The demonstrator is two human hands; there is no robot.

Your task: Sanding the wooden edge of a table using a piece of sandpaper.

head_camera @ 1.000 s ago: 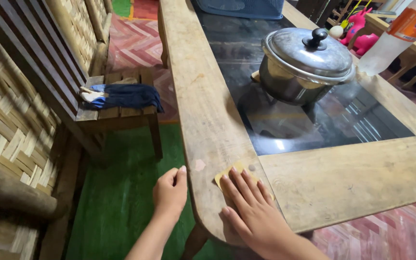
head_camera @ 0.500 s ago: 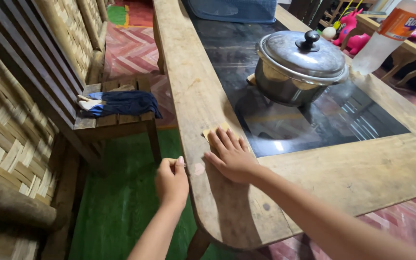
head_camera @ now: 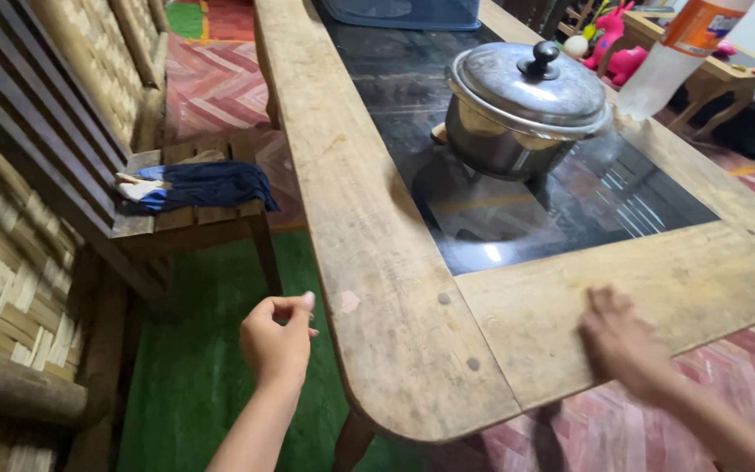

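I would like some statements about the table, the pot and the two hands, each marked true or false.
1. The pot has its lid on. True.
2. The right hand rests on the dark glass. False: it lies on the wooden frame of the table, blurred.
3. The left hand is beside the table edge, loosely curled. True.
4. A dark cloth lies on the table. False: it lies on the wooden seat at the left.
5. The left hand holds a bottle. False: it seems empty.
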